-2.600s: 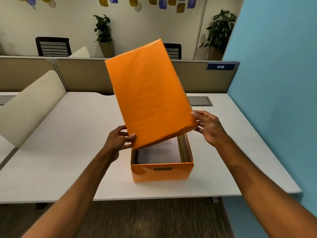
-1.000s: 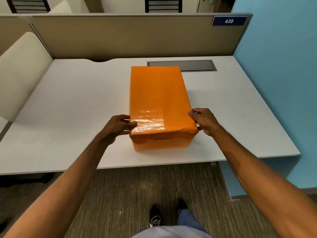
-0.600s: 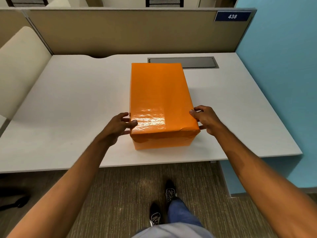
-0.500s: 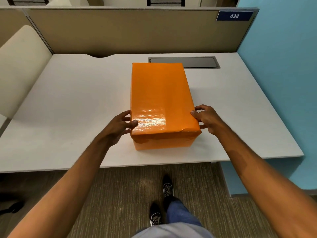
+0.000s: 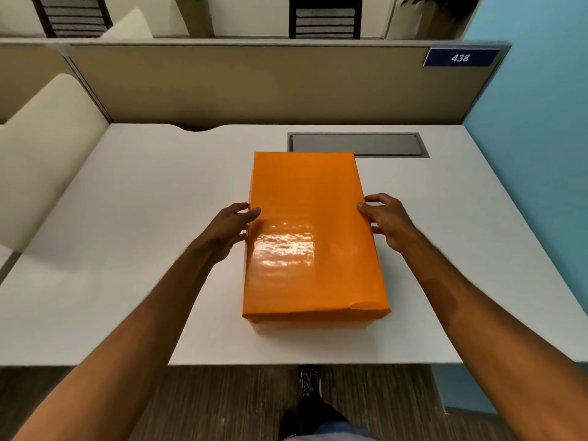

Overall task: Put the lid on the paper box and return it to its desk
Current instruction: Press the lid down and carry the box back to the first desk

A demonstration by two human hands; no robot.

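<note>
An orange paper box (image 5: 313, 326) stands on the white desk (image 5: 127, 249) with its glossy orange lid (image 5: 308, 230) seated flat on top, hiding the contents. My left hand (image 5: 227, 229) presses against the lid's left side, thumb on the top edge. My right hand (image 5: 386, 219) holds the lid's right side about midway along, fingers curled over the edge. The box's near end sits a little back from the desk's front edge.
A grey cable hatch (image 5: 358, 144) lies in the desk just behind the box. A beige partition (image 5: 254, 84) with a "438" plate (image 5: 459, 57) closes the back, a blue wall (image 5: 534, 154) the right. A cream panel (image 5: 47, 154) stands at the left.
The lid came down from a tilted hold onto the open box. Since then both hands have slid farther along the lid's sides, away from the near corners, and the view has moved closer.
</note>
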